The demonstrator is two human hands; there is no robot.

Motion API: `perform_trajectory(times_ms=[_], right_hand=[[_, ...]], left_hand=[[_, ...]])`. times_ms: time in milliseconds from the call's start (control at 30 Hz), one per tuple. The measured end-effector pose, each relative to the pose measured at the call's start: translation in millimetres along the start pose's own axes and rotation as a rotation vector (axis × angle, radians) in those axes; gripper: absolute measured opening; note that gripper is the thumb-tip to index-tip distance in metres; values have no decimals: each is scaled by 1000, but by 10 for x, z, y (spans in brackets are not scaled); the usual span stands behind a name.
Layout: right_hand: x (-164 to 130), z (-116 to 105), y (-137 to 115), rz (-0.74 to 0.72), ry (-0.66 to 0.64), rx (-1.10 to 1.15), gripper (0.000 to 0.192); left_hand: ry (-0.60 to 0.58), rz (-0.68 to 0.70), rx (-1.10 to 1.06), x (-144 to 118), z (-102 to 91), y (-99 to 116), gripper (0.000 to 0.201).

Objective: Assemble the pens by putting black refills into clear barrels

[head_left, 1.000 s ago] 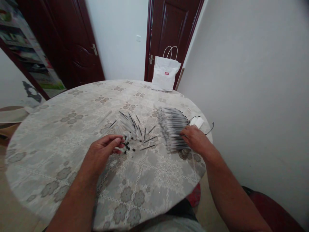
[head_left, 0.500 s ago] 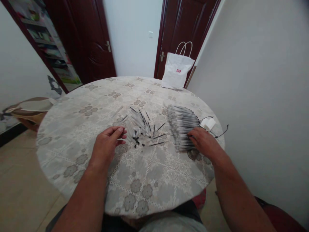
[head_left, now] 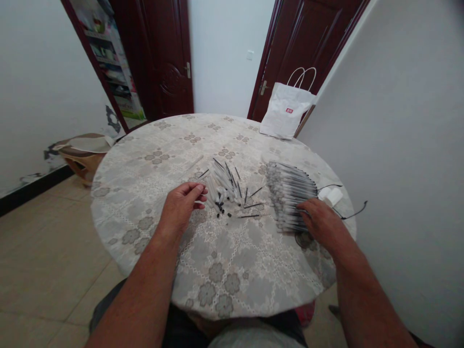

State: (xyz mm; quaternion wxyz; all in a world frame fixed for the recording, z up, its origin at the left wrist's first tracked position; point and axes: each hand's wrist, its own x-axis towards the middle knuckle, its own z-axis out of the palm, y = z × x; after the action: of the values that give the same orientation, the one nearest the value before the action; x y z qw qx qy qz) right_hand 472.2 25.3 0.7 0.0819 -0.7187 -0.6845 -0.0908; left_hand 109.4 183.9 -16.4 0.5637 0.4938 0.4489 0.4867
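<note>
Both hands barely shifted since earlier frames. L hand fingers pinched, poss. on a clear pen barrel, beside loose pile. R hand lies flat on finished pen row, pens' long axes running L–R.

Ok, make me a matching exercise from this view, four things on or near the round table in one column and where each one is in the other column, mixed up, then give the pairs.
Things:
1. white paper bag
2. neat row of pens
3. loose heap of pen parts
4. small white box

Places:
A. by the left hand's fingertips
B. far edge of the table, before the door
C. table's right edge, with a black cord
D. under the right hand's fingertips

Pairs: 1-B, 2-D, 3-A, 4-C
</note>
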Motion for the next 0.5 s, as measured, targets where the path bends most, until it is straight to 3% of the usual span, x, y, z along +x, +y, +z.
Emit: perform_trajectory(times_ms=[200,333,500], right_hand=[[133,-139,-330,-97,41,96,20],[335,-187,-869,-220,-75,200,19],[613,7,-1585,-340,-172,224,21]], left_hand=[[14,14,17,-1,-1,7,36],[20,18,25,5,-18,-8,37],[44,15,25,12,-42,-33,37]])
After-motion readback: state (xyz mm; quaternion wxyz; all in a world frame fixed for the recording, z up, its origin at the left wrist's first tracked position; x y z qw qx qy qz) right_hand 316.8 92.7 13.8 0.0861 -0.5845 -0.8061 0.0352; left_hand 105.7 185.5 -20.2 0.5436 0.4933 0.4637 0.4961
